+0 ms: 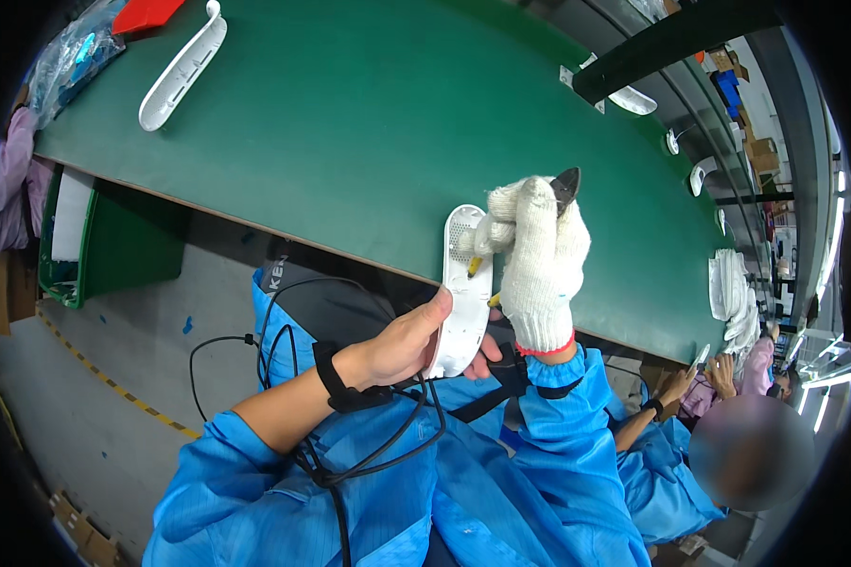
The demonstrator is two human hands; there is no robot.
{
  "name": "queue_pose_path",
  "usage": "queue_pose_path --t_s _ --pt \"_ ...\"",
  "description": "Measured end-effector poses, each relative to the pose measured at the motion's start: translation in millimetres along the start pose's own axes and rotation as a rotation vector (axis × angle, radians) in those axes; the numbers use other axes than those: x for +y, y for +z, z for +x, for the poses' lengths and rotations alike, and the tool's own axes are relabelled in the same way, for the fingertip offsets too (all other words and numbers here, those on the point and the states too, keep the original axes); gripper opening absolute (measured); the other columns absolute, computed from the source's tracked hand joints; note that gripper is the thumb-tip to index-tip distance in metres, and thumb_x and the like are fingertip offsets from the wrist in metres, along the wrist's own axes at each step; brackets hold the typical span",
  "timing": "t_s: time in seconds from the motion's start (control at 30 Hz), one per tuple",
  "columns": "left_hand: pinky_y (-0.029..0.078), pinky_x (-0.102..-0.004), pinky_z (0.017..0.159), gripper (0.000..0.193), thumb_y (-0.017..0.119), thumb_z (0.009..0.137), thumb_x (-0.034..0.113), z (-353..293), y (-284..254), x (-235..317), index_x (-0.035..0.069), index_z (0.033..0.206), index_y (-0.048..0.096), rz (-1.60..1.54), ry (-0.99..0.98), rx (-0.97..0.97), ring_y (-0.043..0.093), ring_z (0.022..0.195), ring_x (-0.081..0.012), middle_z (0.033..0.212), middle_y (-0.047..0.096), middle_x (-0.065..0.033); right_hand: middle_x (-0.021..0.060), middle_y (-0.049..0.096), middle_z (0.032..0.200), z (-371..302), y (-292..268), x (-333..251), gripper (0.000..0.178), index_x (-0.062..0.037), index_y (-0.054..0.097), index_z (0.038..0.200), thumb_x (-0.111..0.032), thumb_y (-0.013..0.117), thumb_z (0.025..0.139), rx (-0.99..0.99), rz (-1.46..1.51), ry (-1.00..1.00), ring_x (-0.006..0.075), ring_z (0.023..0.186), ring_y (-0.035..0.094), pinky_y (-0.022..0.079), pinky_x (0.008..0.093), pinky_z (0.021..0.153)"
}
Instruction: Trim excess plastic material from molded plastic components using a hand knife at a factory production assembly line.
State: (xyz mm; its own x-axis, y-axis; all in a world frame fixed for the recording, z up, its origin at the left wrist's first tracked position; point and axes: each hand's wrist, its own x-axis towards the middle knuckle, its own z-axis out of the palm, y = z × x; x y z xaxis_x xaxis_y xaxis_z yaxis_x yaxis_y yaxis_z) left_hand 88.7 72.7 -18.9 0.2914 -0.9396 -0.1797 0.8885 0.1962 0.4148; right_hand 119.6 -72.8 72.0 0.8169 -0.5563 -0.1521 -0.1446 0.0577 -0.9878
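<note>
My bare left hand (408, 342) grips the lower part of a long white plastic shell (465, 317), thumb on its face and fingers behind. The shell is rounded at its far end, with a patch of small holes there. In a white knit glove with a red cuff, my right hand (542, 250) is closed round a pair of pliers (565, 189). Their dark pointed head sticks out above the fist, and yellow-and-black handle ends show below it. The gloved fingers reach over the shell's upper right edge; whether they touch it is hard to tell.
On the green table (321, 123) lies another white shell (184, 68), near a red bin (147, 13) and a plastic bag (78, 71). A green crate (128, 236) stands below left. Black cables (378, 463) cross my lap. At right, a co-worker (667, 472) works beside stacked white parts (728, 288).
</note>
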Motion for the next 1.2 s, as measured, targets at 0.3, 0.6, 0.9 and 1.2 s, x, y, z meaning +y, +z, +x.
queue_pose_path --t_s 0.3,0.6,0.9,1.2 --pt "0.054 -0.034 0.066 0.079 0.017 0.102 0.067 12.4 -2.2 -1.8 0.0 0.126 0.052 -0.158 -0.033 -0.087 0.066 0.075 -0.0218 0.088 0.066 -0.0137 0.0054 0.055 0.068 0.6 -7.4 -9.4 0.038 0.0002 0.057 0.094 -0.034 0.046 0.107 0.014 0.091 -0.084 0.0169 0.054 0.055 0.045 0.0329 0.051" --pt "0.054 -0.034 0.065 0.08 0.018 0.102 0.068 12.6 1.2 -2.3 0.0 0.124 0.053 -0.146 -0.061 0.006 0.066 0.072 -0.0225 0.087 0.067 -0.014 0.0049 0.049 0.063 0.5 5.1 1.7 0.035 -0.0005 0.055 0.094 -0.033 0.051 0.105 -0.01 0.069 0.099 0.0193 0.054 0.055 0.051 0.0372 0.051" --pt "0.053 -0.0323 0.063 0.081 0.017 0.102 0.067 13.7 -0.1 0.9 -0.002 0.119 0.056 -0.088 -0.061 0.022 0.065 0.069 -0.0214 0.084 0.066 -0.0127 0.0033 0.049 0.062 22.8 -9.7 10.2 0.033 -0.003 0.055 0.09 -0.033 0.054 0.104 -0.167 0.33 0.213 0.0152 0.049 0.051 0.051 0.0346 0.05" --pt "0.053 -0.0318 0.063 0.081 0.018 0.102 0.067 13.9 -2.2 -1.2 -0.002 0.12 0.056 -0.117 -0.077 0.025 0.065 0.068 -0.0204 0.084 0.066 -0.0123 0.0035 0.049 0.061 25.2 -6.9 11.6 0.033 -0.0026 0.056 0.09 -0.032 0.054 0.104 -0.124 0.318 0.243 0.0157 0.05 0.052 0.051 0.036 0.05"
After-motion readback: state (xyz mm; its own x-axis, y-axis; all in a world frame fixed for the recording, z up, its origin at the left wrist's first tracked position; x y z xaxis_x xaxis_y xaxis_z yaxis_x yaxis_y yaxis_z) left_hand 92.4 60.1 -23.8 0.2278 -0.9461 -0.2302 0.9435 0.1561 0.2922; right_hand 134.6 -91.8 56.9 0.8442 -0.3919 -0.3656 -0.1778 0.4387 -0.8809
